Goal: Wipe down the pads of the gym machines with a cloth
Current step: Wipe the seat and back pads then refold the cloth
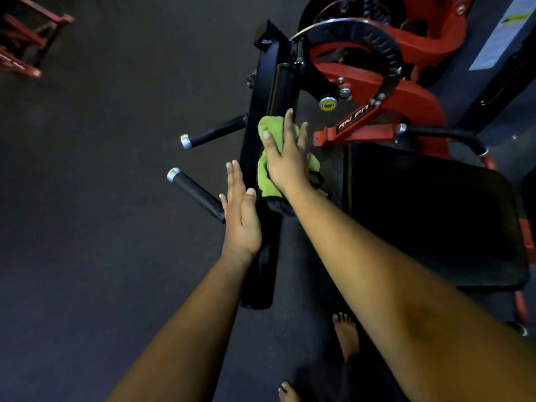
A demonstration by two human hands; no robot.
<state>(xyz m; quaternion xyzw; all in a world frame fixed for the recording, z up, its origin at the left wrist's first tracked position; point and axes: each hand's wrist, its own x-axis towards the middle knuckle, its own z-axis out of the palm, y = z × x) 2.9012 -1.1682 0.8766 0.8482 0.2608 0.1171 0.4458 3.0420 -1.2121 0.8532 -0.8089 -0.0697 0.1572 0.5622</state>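
While the right hand (285, 158) is pressing a green cloth (268, 169) flat against the long black pad (265, 250) with straight fingers, the left hand (242, 216) is lying open against the pad's side at about 7 o'clock from the cloth. Two black handles (197, 192) are sticking out at 9 o'clock. At 1 o'clock the red machine frame (377, 91) is rising, and a black seat pad (429, 221) is lying at 3 o'clock.

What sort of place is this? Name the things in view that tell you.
Most likely a gym: a red-framed exercise machine with a long black pad, grip handles, and a dark floor that looks rubbery.
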